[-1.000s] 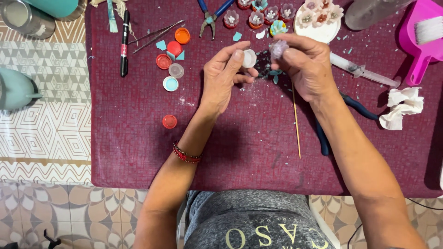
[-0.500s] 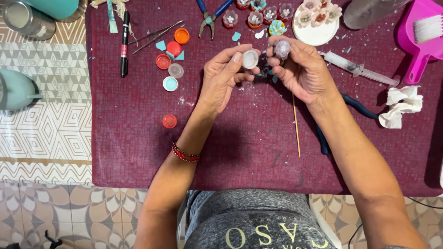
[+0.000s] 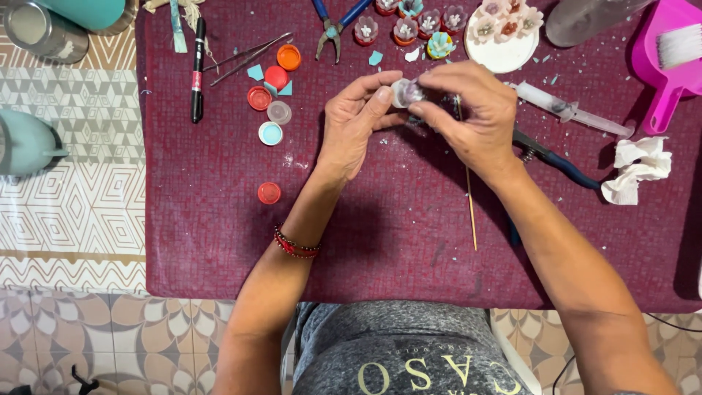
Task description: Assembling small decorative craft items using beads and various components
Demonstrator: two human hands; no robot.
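Clear bottle cap sits pinched between both hands above the middle of the maroon mat, which serves as the landmark. That mat covers the worktop, whose patterned cloth shows to its left. At the mat's far left corner stand a steel cup and a teal tumbler; what they hold cannot be seen. At its far right edge lies a pink dustpan with a brush head resting in it. Near the mat's far edge a white plate carries 3 small flower pieces. The left hand grips the cap with thumb and fingers clenched on its rim. The right hand closes on the cap from the other side, pressing a small pale piece at its mouth. Toward the mat's far left lie loose caps: orange, red, clear, and a white cap with a blue inside.
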